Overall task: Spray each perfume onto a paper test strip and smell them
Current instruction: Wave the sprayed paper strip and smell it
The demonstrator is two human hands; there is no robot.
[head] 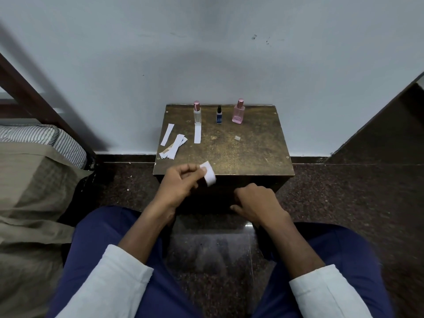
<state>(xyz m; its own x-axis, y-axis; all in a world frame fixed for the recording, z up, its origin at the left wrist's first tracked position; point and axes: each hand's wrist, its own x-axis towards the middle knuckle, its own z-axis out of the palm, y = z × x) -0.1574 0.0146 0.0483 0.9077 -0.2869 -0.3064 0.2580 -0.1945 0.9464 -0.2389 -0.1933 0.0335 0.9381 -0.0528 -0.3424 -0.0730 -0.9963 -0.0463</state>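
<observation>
Perfume stood in three bottles along the far edge of a small brown table point(252, 154) set against a pale wall point(206, 53). At the scene's left lay a bed point(29, 191) with a striped pillow point(46, 138); dark speckled floor point(344, 191) spread around the table. The person sat at the near edge, blue trousers point(103, 249) and white sleeves point(110, 283) filling the lower view.

The left hand point(179, 184) hovered over the near-left corner, pinching a white strip point(209, 174) between thumb and fingers; the paper looked bent or folded. The right hand point(257, 203) hung below the near edge in front of the table, fingers curled loosely inward, gripping nothing that could be seen.

Largest of the bottles, the pink bottle point(238, 112) stood toward the far-right corner with a rose cap. A clear bottle point(197, 113) with a similar cap stood left of centre on the far edge, and a small dark bottle point(218, 115) stood between the two, apart from both.

A heap of strips point(173, 148) lay by the left edge, overlapping one another. One loose strip point(167, 134) lay just beyond the heap, and another strip point(197, 134) lay directly in front of the clear bottle, nearly touching its base. A tiny clear scrap point(237, 138) rested right of centre, well apart from everything.
</observation>
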